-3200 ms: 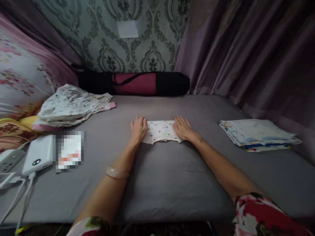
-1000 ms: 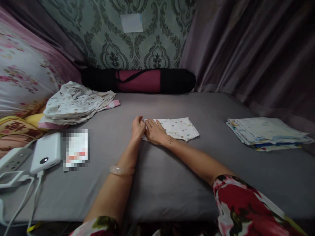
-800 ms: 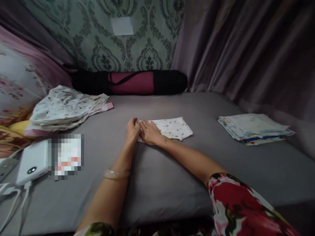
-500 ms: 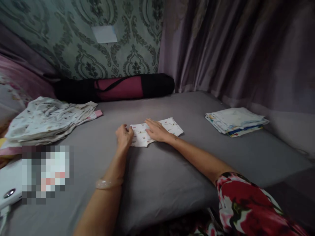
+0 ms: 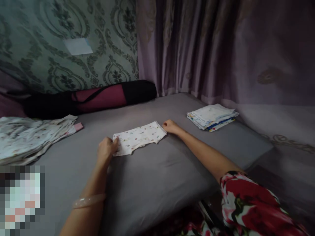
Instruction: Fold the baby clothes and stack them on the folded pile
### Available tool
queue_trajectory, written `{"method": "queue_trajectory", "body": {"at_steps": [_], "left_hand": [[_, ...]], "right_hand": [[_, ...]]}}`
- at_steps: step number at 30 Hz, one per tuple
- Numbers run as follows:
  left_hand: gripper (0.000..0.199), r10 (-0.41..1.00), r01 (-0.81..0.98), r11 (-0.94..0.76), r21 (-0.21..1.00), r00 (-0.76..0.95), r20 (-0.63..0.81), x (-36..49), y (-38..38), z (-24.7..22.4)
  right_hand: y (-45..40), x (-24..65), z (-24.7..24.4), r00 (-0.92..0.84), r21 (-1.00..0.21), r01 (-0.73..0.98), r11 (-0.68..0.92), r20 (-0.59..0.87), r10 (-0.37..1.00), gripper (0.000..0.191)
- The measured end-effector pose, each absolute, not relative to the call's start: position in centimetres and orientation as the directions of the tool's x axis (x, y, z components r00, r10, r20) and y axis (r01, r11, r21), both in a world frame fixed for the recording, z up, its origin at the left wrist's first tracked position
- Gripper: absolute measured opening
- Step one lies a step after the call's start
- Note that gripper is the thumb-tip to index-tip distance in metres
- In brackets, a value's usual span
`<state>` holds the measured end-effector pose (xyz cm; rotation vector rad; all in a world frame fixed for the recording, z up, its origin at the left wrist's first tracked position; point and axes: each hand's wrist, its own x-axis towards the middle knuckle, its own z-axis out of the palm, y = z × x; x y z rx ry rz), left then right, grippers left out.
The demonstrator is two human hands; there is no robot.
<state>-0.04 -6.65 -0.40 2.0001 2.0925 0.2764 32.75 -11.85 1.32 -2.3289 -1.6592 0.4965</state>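
Sheet (image 5: 147, 183): grey, front edge well short of both hands.
Left hand (image 5: 106, 149): fingers nearly closed, pinching cloth's (image 5: 137, 137) left end.
Cloth: stretched between hands, near edge notched.
Right hand (image 5: 172, 127): fingers curled in, nipping its right edge.
Stack (image 5: 212, 114): beyond right hand, sheet between.
Pile (image 5: 36, 139): far left, well apart.
Bag (image 5: 104, 97): along sheet's back edge.

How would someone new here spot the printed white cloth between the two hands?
Start at the gray sheet before the patterned wall. The white cloth lies between the left hand and right hand. It lies small, flat and alone, away from the layered stack at right and bigger pile at left.
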Motion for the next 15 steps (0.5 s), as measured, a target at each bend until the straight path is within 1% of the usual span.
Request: {"method": "queue_trajectory", "body": {"at_steps": [3, 5, 8, 10, 12, 15], "left_hand": [[0.041, 0.997, 0.966, 0.009, 0.260, 0.011, -0.075, 0.3, -6.9, 0.4], [0.044, 0.989, 0.966, 0.012, 0.257, 0.026, -0.144, 0.4, -7.1, 1.0], [0.043, 0.966, 0.946, 0.063, 0.318, 0.022, -0.258, 0.4, -7.1, 1.6], [0.038, 0.965, 0.925, 0.092, 0.368, 0.008, -0.262, 0.3, -7.0, 1.6], [0.034, 0.973, 0.923, 0.082, 0.377, 0.008, -0.230, 0.2, -6.7, 1.3], [0.034, 0.983, 0.927, 0.036, 0.373, 0.033, -0.179, 0.1, -6.0, 1.0]], "right_hand": [[-11.9, 31.7, 1.3, 0.281, -0.390, 0.864, -0.318, -0.152, 0.948, 0.033], [-11.8, 31.1, 1.4, 0.261, -0.392, 0.868, -0.303, -0.158, 0.952, 0.036], [-11.8, 30.5, 1.8, 0.236, -0.405, 0.867, -0.291, -0.182, 0.955, 0.038], [-11.9, 30.4, 2.1, 0.205, -0.424, 0.863, -0.274, -0.203, 0.958, 0.035], [-12.2, 30.2, 2.3, 0.163, -0.440, 0.867, -0.234, -0.193, 0.968, 0.034], [-12.8, 30.0, 2.4, 0.106, -0.450, 0.882, -0.144, -0.108, 0.988, 0.034]]}}
